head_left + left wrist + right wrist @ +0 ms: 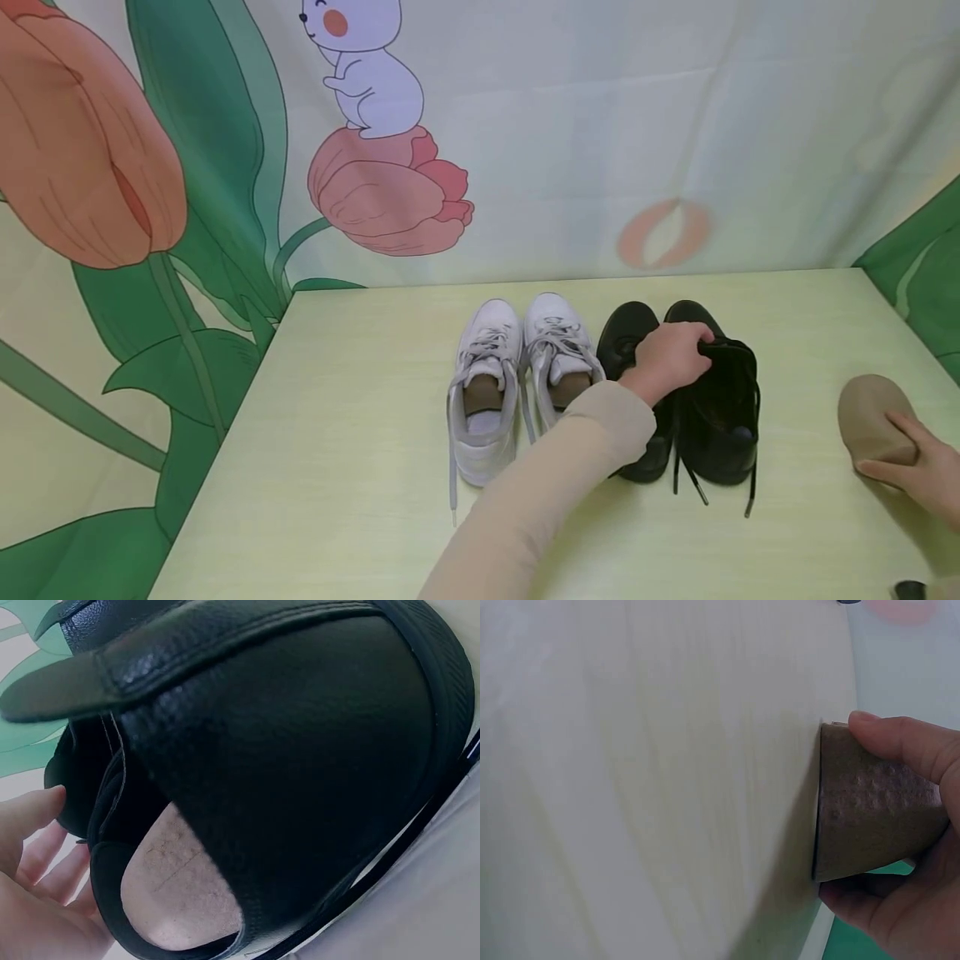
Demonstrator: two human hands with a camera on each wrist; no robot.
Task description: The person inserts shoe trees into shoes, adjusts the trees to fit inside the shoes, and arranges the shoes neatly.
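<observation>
On the table's right half stands a pair of black lace-up shoes, toes toward the wall. My left hand (pixel 672 360) reaches over the left black shoe (pixel 624 333) and pinches the tongue of the right black shoe (pixel 723 433), whose opening faces up. In the left wrist view, a black shoe (pixel 315 765) fills most of the frame, with a tan surface (pixel 180 885) inside its opening. My right hand (pixel 918 467) grips a brown moulded shoe insert (pixel 873 412) at the right. The right wrist view shows thumb and fingers around this insert (pixel 877 806), close above the table.
Left of the black shoes stand a white left shoe (pixel 483 392) and a white right shoe (pixel 558 350), both with brown pieces inside. Loose laces trail on the pale table (pixel 337 467). A printed curtain (pixel 555 167) hangs behind. A small dark object (pixel 910 590) shows at the lower right.
</observation>
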